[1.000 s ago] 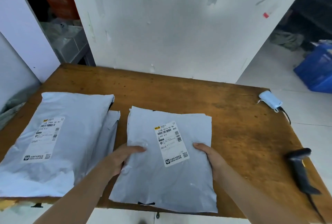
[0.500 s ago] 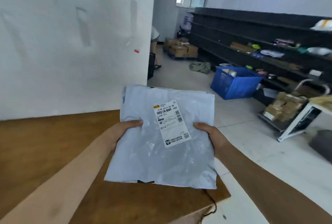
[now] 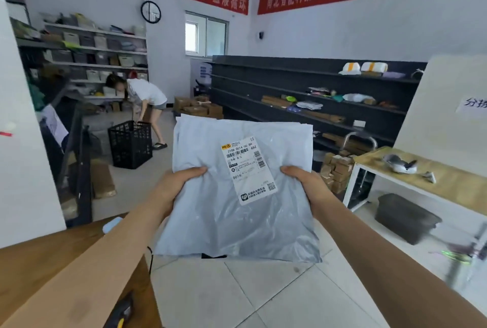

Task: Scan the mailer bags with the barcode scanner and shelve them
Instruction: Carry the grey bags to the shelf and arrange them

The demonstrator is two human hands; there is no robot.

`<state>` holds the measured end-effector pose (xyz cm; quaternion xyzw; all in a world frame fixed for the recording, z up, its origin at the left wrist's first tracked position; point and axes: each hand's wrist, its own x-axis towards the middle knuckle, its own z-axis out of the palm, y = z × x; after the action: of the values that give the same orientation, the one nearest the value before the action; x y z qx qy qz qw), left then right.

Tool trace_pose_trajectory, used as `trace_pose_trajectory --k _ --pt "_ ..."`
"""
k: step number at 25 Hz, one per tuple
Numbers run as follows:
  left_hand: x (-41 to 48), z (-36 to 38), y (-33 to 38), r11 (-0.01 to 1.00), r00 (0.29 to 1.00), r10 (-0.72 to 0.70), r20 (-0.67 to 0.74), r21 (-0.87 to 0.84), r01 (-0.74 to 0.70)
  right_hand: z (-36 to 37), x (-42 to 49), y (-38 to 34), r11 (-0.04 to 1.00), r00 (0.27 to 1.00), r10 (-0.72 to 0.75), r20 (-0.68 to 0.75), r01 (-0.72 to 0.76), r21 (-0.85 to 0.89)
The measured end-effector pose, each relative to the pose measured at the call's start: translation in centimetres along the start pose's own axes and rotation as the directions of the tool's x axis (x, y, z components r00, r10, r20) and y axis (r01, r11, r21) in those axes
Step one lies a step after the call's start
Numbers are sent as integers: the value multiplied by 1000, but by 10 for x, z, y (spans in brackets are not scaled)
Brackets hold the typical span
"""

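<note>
Head view: mailer bag (image 3: 237,209) is now in the air at frame centre, white label (image 3: 249,169) up toward the camera, with floor (image 3: 237,296) under it. A second ago it lay flat on the counter (image 3: 39,269), and half a second ago it was just lifted past the counter's edge. Left hand (image 3: 179,182) grips the bag's 9 o'clock edge, thumb pressed across the top face, fingers hidden beneath. Right hand (image 3: 308,185) grips the 3 o'clock edge the same way. The grip looks unchanged through all three pictures; only the bag and the view have swung. The counter has dropped to 7–8 o'clock, well apart from the bag. A dark object with a yellow spot at the bottom edge is probably the barcode scanner (image 3: 122,312), lying on the counter, neither hand on it. The other bags seen a second ago are out of frame. Whether this bag was scanned the pictures do not show. Judgement: pick-up done, carry-to-shelf step under way, with more bags left after this one. Dark shelving (image 3: 290,85) spans 12 to 2 o'clock, partly stocked with bare stretches, the likely target, still well apart from the bag. A person (image 3: 147,96) bends over a black crate (image 3: 130,143) at 10 o'clock, off the direct path. The bag is soft and sags between the hands, so it will likely need two-hand support until it is laid flat.
</note>
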<state>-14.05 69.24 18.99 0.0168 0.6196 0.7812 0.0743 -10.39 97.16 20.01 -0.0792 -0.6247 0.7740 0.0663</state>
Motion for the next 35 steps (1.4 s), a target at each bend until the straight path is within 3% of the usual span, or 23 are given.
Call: trace_pose_trajectory --k 8,14,17,21,24,31,35 --pt "201 47 68 971 961 234 -146 -2 -237 -4 225 -72 990 983 -141 114 140 16" --pt "316 46 92 955 913 294 -281 41 -295 26 390 -72 993 960 -91 264 65 103" --pt "371 26 85 937 843 338 -417 66 -343 64 485 -51 994 920 -70 386 29 110" --pt "431 -4 90 942 732 307 -609 85 -324 132 591 -33 994 803 3 596 -68 86" --pt "463 -32 109 935 608 294 -738 90 -343 205 660 -32 989 663 30 748 -127 73" --pt "472 -143 136 924 213 297 -931 225 -310 417 709 6 978 321 115 940 -201 -51" --pt "473 -236 161 907 24 307 -951 285 -311 553 710 25 984 185 109 977 -160 -79"
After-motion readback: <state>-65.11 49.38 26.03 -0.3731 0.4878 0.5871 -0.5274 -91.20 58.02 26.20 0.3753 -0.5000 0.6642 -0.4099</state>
